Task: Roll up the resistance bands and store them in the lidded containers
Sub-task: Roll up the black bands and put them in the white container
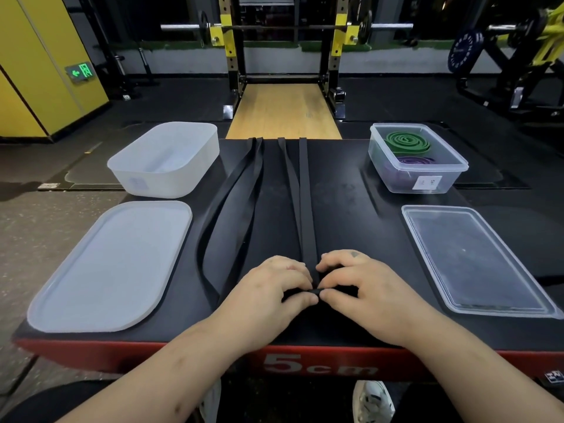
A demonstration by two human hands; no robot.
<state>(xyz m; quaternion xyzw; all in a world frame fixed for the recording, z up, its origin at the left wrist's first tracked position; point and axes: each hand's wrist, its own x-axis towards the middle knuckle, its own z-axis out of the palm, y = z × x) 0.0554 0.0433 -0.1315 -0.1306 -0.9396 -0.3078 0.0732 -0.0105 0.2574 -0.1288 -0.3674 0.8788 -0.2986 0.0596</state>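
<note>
Two black resistance bands lie lengthwise on the black platform. My left hand and my right hand pinch the near end of the right band, where a small tight roll sits between thumbs and fingertips. The left band lies loose in a long loop beside my left hand. A frosted white container stands at the back left with its lid flat in front of it. A clear container at the back right holds a rolled green band and a purple band. Its clear lid lies in front.
The platform's red front edge reads 5cm. Both bands hang over the platform's far edge. A squat rack with a barbell stands behind on a wooden strip. Dark gym flooring lies all around. A white shoe shows below the platform.
</note>
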